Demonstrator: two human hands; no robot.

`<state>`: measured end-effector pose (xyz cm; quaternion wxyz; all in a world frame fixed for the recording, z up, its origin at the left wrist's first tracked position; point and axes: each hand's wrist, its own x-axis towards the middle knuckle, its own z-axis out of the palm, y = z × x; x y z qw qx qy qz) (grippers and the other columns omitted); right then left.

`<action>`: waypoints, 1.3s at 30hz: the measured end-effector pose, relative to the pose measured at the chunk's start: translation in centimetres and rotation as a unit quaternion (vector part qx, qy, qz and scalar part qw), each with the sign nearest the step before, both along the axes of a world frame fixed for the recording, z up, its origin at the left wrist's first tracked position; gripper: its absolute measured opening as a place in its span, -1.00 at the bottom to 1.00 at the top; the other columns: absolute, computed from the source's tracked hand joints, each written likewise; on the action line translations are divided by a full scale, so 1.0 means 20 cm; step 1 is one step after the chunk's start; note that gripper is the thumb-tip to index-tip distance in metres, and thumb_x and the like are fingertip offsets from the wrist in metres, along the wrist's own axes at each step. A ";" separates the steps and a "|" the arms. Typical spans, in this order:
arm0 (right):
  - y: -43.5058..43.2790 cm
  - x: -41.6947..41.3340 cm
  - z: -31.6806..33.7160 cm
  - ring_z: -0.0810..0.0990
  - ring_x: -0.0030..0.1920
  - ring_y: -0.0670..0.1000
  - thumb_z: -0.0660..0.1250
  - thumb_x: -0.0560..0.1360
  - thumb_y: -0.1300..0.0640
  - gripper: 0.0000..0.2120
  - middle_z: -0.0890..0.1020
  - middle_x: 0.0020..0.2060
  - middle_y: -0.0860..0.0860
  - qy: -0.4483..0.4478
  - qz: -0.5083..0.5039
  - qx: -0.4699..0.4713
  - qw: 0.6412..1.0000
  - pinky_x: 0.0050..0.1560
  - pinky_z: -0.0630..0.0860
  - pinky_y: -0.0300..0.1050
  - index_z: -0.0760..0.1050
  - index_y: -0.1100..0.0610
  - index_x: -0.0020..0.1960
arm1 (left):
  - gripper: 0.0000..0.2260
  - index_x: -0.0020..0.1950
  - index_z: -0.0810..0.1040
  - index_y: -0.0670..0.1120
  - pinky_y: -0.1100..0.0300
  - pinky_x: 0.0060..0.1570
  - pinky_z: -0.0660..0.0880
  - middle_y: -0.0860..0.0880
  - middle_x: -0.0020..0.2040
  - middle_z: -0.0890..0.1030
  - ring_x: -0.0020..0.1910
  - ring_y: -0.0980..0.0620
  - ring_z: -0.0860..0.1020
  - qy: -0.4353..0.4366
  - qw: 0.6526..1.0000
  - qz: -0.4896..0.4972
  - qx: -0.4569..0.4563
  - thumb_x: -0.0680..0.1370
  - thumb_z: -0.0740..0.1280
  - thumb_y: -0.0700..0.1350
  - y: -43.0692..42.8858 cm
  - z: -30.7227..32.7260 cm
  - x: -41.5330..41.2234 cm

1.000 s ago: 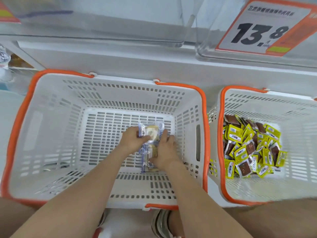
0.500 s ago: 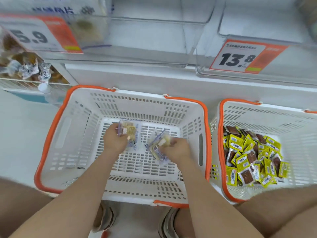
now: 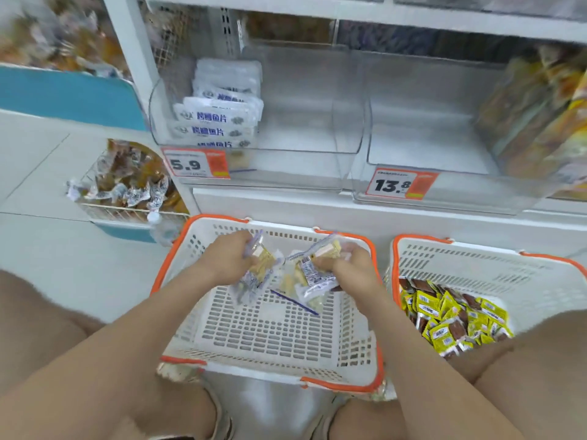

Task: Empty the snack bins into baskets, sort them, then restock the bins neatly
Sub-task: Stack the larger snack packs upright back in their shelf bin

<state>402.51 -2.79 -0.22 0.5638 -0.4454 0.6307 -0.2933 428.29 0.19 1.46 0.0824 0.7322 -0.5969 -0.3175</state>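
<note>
My left hand (image 3: 226, 261) grips a bunch of clear fish-slice snack packets (image 3: 259, 268) above the white basket with orange rim (image 3: 270, 331). My right hand (image 3: 346, 268) grips another bunch of the same packets (image 3: 313, 274) beside it, raised over the basket's far half. The basket floor below looks bare. Straight ahead stands the clear bin priced 5.9 (image 3: 254, 122), with a row of white fish-slice packets (image 3: 219, 119) stacked at its left side. To its right is the clear bin priced 13.8 (image 3: 444, 147).
A second white basket (image 3: 495, 274) on the right holds several yellow and brown snack packets (image 3: 451, 319). A wire rack of wrapped snacks (image 3: 127, 182) sits at the left. More snack bins (image 3: 540, 115) fill the far right shelf. My knees flank the baskets.
Both hands have lifted the packets from the basket floor, parted into two bunches, and risen toward the shelf. The view has tilted up, bringing the bins into sight.
</note>
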 end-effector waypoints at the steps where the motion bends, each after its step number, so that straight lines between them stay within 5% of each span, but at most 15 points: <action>1: -0.01 0.00 0.04 0.74 -0.02 0.16 0.60 0.38 0.23 -0.74 0.75 -0.10 0.15 -0.016 -0.031 -0.018 0.999 0.02 0.66 0.14 0.61 0.15 0.00 | -0.85 0.13 0.45 -0.07 0.03 -0.17 0.41 -0.02 -0.21 0.51 -0.13 -0.16 0.54 -0.030 0.999 -0.022 -0.013 0.65 0.37 -0.07 0.01 0.06 0.01; 5: 0.01 0.00 0.15 0.72 0.07 0.10 0.53 0.48 0.19 -0.77 0.76 -0.03 0.03 -0.142 -0.136 -0.015 0.980 0.05 0.63 0.06 0.61 0.10 0.11 | -0.64 0.41 0.34 -0.05 0.05 -0.24 0.41 -0.10 -0.09 0.57 -0.09 -0.20 0.58 0.005 0.999 0.008 -0.053 0.65 0.34 -0.12 0.06 0.19 0.02; 8: 0.10 0.03 0.19 0.73 0.12 0.06 0.50 0.54 0.19 -0.73 0.76 0.07 0.03 -0.265 -0.160 0.037 0.950 0.15 0.63 0.12 0.62 0.15 0.23 | -0.74 0.31 0.38 0.04 0.10 -0.29 0.50 -0.19 0.03 0.54 -0.12 -0.13 0.57 0.206 0.966 0.152 -0.044 0.66 0.31 -0.14 0.11 0.22 -0.03; 11: 0.23 0.06 0.17 0.72 0.15 0.02 0.53 0.53 0.14 -0.73 0.75 0.12 0.01 -0.263 -0.127 0.081 0.953 0.18 0.61 0.10 0.65 0.15 0.21 | -0.72 0.38 0.48 0.13 -0.17 0.08 0.59 -0.22 0.35 0.52 0.25 -0.23 0.56 0.377 0.888 0.262 -0.028 0.70 0.26 -0.12 0.15 0.21 -0.11; 14: 0.30 0.09 0.11 0.71 0.20 0.07 0.58 0.49 0.10 -0.57 0.74 0.16 0.04 -0.272 -0.113 0.097 0.951 0.28 0.59 0.19 0.59 0.18 0.31 | -0.61 0.60 0.30 0.12 -0.16 0.40 0.36 0.02 0.56 0.36 0.53 -0.11 0.34 0.420 0.872 0.245 -0.054 0.76 0.15 0.05 0.17 0.24 -0.19; 17: 0.31 0.11 0.12 0.71 0.19 0.09 0.57 0.51 0.08 -0.52 0.74 0.16 0.06 -0.265 -0.086 0.077 0.957 0.25 0.61 0.21 0.54 0.20 0.36 | -0.75 0.39 0.39 0.18 0.11 0.33 0.39 0.32 0.27 0.50 0.31 0.22 0.47 0.429 0.883 0.179 -0.068 0.71 0.23 0.12 0.20 0.27 -0.23; 19: 0.29 0.10 0.14 0.71 0.19 0.08 0.58 0.50 0.01 -0.50 0.74 0.16 0.06 -0.238 -0.038 0.071 0.968 0.15 0.67 0.15 0.57 0.18 0.35 | -0.78 0.34 0.49 0.14 0.19 0.25 0.48 0.25 0.18 0.66 0.25 0.19 0.59 0.419 0.889 0.170 -0.075 0.70 0.32 0.02 0.20 0.24 -0.22; 22: 0.25 0.07 0.16 0.68 0.21 0.02 0.59 0.39 -0.26 -0.35 0.71 0.20 -0.05 -0.120 0.002 0.044 0.992 0.21 0.62 0.12 0.57 0.04 0.35 | -0.63 0.52 0.41 0.12 0.20 0.30 0.42 0.22 0.37 0.56 0.30 0.25 0.54 0.430 0.882 0.181 -0.067 0.71 0.30 -0.02 0.19 0.22 -0.20; 24: 0.22 0.04 0.16 0.63 0.20 -0.03 0.51 0.52 -0.17 -0.61 0.70 0.14 -0.15 -0.101 -0.037 0.003 0.994 0.20 0.54 0.04 0.61 -0.02 0.25 | -0.55 0.61 0.30 0.14 0.14 0.35 0.31 0.20 0.45 0.43 0.41 0.18 0.43 0.446 0.870 0.198 -0.062 0.72 0.28 -0.01 0.18 0.22 -0.21; 27: 0.18 0.01 0.17 0.58 0.01 -0.12 0.33 0.67 0.10 -0.90 0.64 0.05 -0.22 -0.200 -0.138 0.003 0.970 -0.06 0.46 -0.14 0.58 -0.06 0.14 | -0.57 0.61 0.27 0.16 0.16 0.34 0.28 0.18 0.41 0.43 0.40 0.16 0.39 0.457 0.859 0.217 -0.077 0.75 0.22 -0.05 0.17 0.20 -0.22; 32: 0.23 0.09 0.14 0.66 0.25 0.03 0.44 0.60 0.15 -0.68 0.70 0.21 -0.02 -0.242 -0.151 -0.012 0.958 0.39 0.47 0.12 0.51 -0.13 0.28 | -0.59 0.61 0.27 0.16 0.10 0.37 0.32 0.17 0.47 0.43 0.46 0.12 0.39 0.415 0.875 0.221 -0.115 0.75 0.20 0.01 0.17 0.18 -0.25; 36: 0.20 0.00 0.24 0.58 0.16 -0.27 0.42 0.63 0.10 -0.55 0.56 0.28 -0.20 -0.117 -0.047 -0.130 0.983 0.22 0.48 -0.19 0.39 -0.09 0.46 | -0.77 0.41 0.36 0.16 -0.02 0.14 0.47 0.00 0.11 0.61 0.05 0.03 0.57 0.280 0.931 0.167 -0.161 0.76 0.14 0.02 0.17 0.19 -0.22; 39: 0.15 -0.09 0.29 0.58 0.07 -0.34 0.48 0.58 0.08 -0.64 0.56 0.17 -0.29 -0.008 0.146 -0.132 0.981 0.11 0.52 -0.23 0.45 -0.22 0.26 | -0.81 0.34 0.40 0.20 -0.05 0.10 0.50 0.01 0.03 0.62 -0.04 0.03 0.58 0.250 0.953 0.102 -0.134 0.76 0.10 0.03 0.15 0.21 -0.14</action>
